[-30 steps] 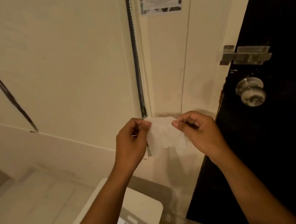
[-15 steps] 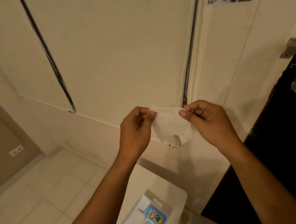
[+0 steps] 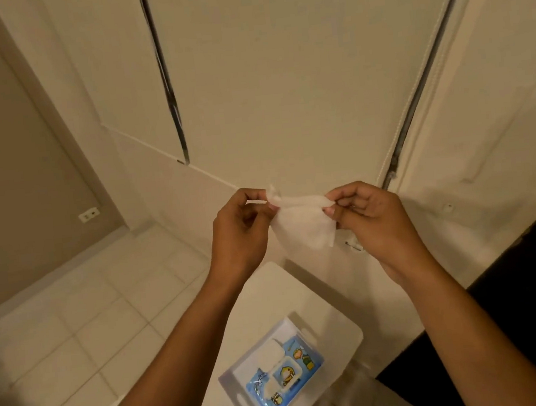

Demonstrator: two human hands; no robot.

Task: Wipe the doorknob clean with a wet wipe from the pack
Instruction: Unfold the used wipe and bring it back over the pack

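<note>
Since our view swung left, losing the doorknob past 3 o'clock, both our left hand [image 3: 237, 235] and right hand [image 3: 376, 221] pinch the wet wipe [image 3: 304, 222], which could tear if overstretched.

Cream walls [image 3: 280, 70], white tiled floor [image 3: 76, 335]

open air around both hands; pack [image 3: 281, 373] well below.

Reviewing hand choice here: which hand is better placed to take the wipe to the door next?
Probably the right hand: it already pinches the wipe and is nearer the dark door at right. The left hand also holds it.
</note>
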